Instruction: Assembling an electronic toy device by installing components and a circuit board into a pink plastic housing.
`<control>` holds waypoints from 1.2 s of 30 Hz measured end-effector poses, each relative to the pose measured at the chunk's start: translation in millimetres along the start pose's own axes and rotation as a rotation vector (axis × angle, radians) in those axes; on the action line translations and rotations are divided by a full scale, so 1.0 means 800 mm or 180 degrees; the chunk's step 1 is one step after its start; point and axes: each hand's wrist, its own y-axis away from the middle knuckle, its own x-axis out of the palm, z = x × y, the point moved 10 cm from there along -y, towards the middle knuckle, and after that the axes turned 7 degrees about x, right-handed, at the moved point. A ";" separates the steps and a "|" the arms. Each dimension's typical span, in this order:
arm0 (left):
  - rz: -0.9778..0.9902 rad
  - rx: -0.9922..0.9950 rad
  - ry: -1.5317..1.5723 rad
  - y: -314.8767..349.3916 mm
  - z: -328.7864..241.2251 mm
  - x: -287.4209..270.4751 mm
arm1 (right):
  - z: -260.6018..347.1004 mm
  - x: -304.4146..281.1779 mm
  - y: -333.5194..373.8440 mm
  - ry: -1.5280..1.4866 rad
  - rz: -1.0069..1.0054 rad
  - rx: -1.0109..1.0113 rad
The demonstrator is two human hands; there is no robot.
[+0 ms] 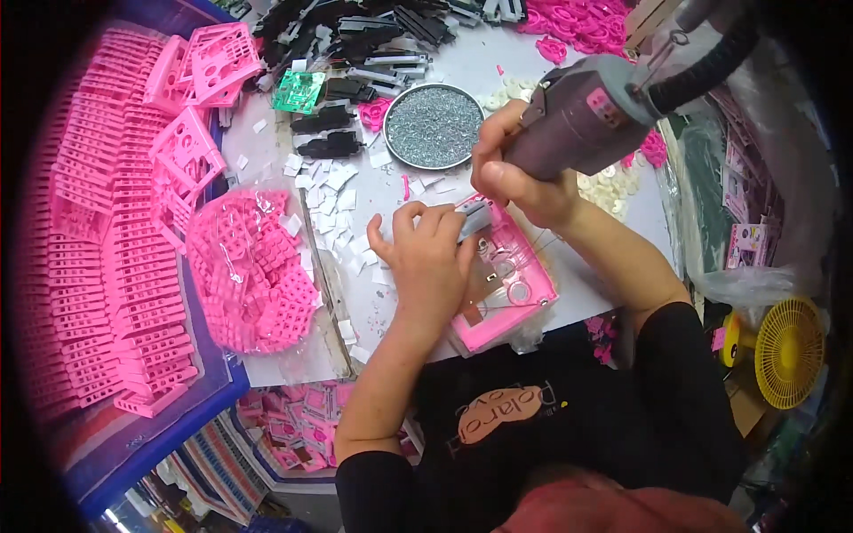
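My right hand is wrapped round a dark grey electric screwdriver, which hangs from a hose and hook at the upper right. Its tip points down toward the top of a pink plastic casing, though my hand hides the tip. The casing lies open side up, with round metal pieces and thin wires inside. My left hand grips the casing's left side, its fingers curled against a grey plastic part set in the casing. The palm covers that edge.
A round tin of small screws stands beyond my hands. White square pads lie scattered left of them. A bag of pink keypads and stacked pink casings fill the left. Black-and-grey parts lie behind, a yellow fan at right.
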 end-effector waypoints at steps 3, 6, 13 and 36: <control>-0.0005 -0.0005 0.0014 0.000 0.002 0.000 | -0.005 0.008 -0.004 -0.0102 0.0055 0.0071; 0.0037 -0.0006 0.0038 0.000 0.001 0.000 | -0.008 0.015 -0.007 0.0058 -0.0047 0.0134; -0.0138 0.0069 0.0203 -0.004 -0.001 -0.001 | -0.035 0.025 0.002 0.0511 0.0278 0.0494; 0.1603 -0.1466 -0.0323 0.286 0.063 -0.233 | -0.118 -0.364 -0.139 0.4580 -0.0399 0.0601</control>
